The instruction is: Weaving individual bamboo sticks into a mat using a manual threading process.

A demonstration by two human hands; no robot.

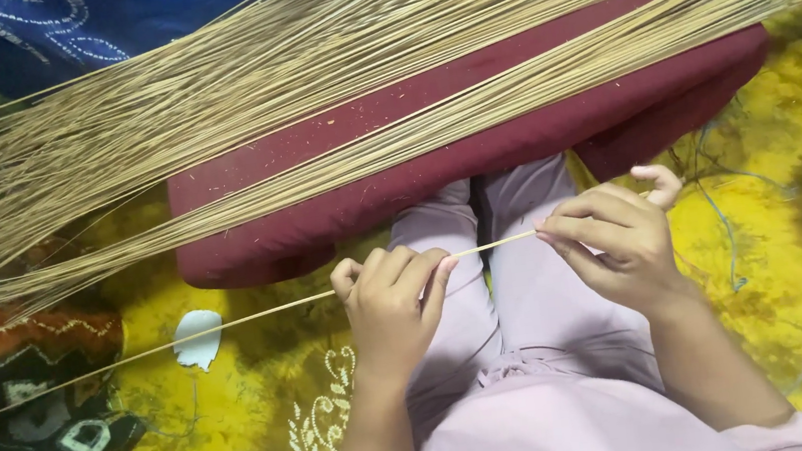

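Head view: both hands, left hand (392,302) and right hand (617,236), pinch one thin straw stick (261,317) near a maroon cushion (474,162).

left hand (392,302) curled closed; right hand (616,236) pinching

Maroon cushion (511,132) w/ stick bundle (303,75) — yellow cloth (785,242), pale scrap (197,337).

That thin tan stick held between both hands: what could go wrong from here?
The thin tan stick is gripped only near one end by the left hand and right hand; its long free end could bend or snap. It might also snag the pale scrap beneath it, or the loose pile of tan sticks on the maroon cushion.
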